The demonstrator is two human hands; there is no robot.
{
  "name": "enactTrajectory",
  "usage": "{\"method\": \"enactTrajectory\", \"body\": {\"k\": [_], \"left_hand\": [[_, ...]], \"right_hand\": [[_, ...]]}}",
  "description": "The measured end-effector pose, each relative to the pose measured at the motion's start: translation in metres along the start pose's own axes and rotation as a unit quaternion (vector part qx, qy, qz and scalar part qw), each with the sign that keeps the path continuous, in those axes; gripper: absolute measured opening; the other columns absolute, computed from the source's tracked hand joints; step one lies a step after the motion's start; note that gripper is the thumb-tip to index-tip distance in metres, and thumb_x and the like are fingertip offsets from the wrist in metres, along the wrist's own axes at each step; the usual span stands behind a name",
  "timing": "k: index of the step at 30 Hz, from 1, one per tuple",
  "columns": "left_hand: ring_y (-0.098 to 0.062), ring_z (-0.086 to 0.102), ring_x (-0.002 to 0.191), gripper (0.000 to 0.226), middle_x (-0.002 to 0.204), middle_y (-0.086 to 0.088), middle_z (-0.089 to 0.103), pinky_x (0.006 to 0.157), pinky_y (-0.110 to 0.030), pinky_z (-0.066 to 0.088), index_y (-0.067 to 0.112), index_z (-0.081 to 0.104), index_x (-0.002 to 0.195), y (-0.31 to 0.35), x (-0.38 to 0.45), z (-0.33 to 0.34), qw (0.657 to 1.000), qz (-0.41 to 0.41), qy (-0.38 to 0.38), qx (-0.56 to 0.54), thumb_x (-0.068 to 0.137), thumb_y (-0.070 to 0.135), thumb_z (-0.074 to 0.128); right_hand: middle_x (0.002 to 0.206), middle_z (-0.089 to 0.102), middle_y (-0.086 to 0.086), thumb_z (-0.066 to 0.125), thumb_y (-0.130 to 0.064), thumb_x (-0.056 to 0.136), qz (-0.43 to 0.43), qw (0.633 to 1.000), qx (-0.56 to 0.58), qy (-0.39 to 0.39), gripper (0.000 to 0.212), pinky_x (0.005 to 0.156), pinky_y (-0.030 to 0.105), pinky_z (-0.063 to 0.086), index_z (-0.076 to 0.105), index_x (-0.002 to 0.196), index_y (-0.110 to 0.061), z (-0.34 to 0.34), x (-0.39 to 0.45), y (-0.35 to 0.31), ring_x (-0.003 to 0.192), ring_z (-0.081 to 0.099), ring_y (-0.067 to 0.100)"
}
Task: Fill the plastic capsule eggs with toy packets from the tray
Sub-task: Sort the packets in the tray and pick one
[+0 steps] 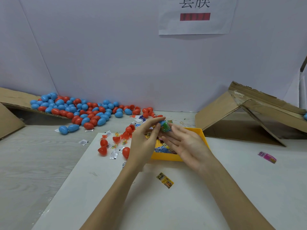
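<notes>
A heap of blue and red capsule eggs (pixel 86 110), too many to count, lies far left. Five loose red egg halves (pixel 114 144) follow. The left hand (pixel 144 140) pinches a blue egg half holding a green packet (pixel 165 126) over the yellow tray (pixel 196 135); the right hand (pixel 189 145), fingers straight, touches it. One pink packet (pixel 267 157) lies right on the surface (pixel 232 188).

Two bare forearms, no sleeves visible; left hand (pixel 142 143) and right hand (pixel 191 145) bare, ungloved.
</notes>
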State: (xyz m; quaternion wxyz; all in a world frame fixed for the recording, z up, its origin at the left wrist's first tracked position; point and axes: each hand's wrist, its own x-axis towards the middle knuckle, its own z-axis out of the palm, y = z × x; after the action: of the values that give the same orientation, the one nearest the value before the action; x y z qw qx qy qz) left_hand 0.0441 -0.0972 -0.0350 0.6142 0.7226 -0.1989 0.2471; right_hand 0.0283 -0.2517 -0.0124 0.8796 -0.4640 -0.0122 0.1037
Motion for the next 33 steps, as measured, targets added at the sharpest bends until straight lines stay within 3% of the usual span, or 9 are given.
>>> {"method": "enactTrajectory", "body": {"k": [3, 6, 9, 14, 21, 33], "left_hand": [[-0.007, 0.064, 0.119, 0.029, 0.122, 0.016, 0.070, 0.095, -0.026, 0.056, 0.022, 0.069, 0.127, -0.001, 0.002, -0.002, 0.999, -0.018, -0.025, -0.010, 0.104, 0.010, 0.057], [-0.011, 0.064, 0.122, 0.036, 0.128, 0.012, 0.068, 0.097, -0.027, 0.056, 0.023, 0.065, 0.133, 0.001, 0.003, -0.003, 0.997, -0.020, -0.068, -0.030, 0.099, 0.009, 0.065], [-0.018, 0.066, 0.119, 0.038, 0.126, 0.006, 0.069, 0.096, -0.028, 0.056, 0.020, 0.067, 0.130, 0.004, 0.003, -0.006, 0.997, 0.002, -0.069, -0.031, 0.094, 0.007, 0.071], [-0.016, 0.068, 0.114, 0.035, 0.117, 0.009, 0.073, 0.092, -0.019, 0.054, 0.020, 0.072, 0.122, 0.009, 0.003, -0.011, 0.997, 0.023, -0.067, -0.026, 0.089, 0.013, 0.079], [-0.020, 0.068, 0.116, 0.037, 0.117, 0.005, 0.073, 0.097, -0.027, 0.055, 0.017, 0.074, 0.120, 0.012, 0.002, -0.009, 0.997, 0.073, -0.015, 0.009, 0.084, 0.012, 0.082], [-0.009, 0.067, 0.110, 0.037, 0.115, 0.000, 0.074, 0.095, -0.021, 0.054, 0.010, 0.077, 0.115, 0.017, -0.004, -0.002, 0.983, 0.131, 0.062, 0.116, 0.079, 0.006, 0.085]], "right_hand": [[0.119, 0.074, 0.020, 0.061, -0.003, 0.100, -0.041, 0.997, -0.047, 0.037, 0.028, 0.084, 0.028, 0.062, 0.064, 0.128, 0.003, -0.001, 0.001, 0.003, 0.108, 0.074, 0.030], [0.116, 0.076, 0.018, 0.064, -0.008, 0.099, -0.044, 0.996, -0.064, 0.039, 0.028, 0.082, 0.027, 0.062, 0.067, 0.126, 0.001, 0.000, -0.001, 0.001, 0.105, 0.075, 0.025], [0.119, 0.074, 0.020, 0.064, -0.020, 0.101, 0.020, 1.000, 0.005, 0.006, 0.034, 0.088, 0.034, 0.062, 0.065, 0.129, -0.002, 0.000, -0.004, -0.005, 0.106, 0.074, 0.027], [0.117, 0.071, 0.023, 0.064, -0.027, 0.101, 0.103, 0.990, 0.088, -0.039, 0.044, 0.099, 0.048, 0.058, 0.061, 0.137, -0.003, 0.000, -0.005, -0.009, 0.113, 0.071, 0.034], [0.130, 0.066, 0.027, 0.065, -0.023, 0.098, 0.128, 0.978, 0.154, -0.058, 0.045, 0.096, 0.047, 0.059, 0.060, 0.138, -0.002, 0.001, -0.005, -0.009, 0.121, 0.067, 0.036], [0.119, 0.070, 0.027, 0.064, -0.020, 0.094, 0.117, 0.980, 0.153, -0.047, 0.045, 0.098, 0.049, 0.055, 0.061, 0.136, -0.002, 0.005, -0.006, -0.009, 0.115, 0.070, 0.037]]}}
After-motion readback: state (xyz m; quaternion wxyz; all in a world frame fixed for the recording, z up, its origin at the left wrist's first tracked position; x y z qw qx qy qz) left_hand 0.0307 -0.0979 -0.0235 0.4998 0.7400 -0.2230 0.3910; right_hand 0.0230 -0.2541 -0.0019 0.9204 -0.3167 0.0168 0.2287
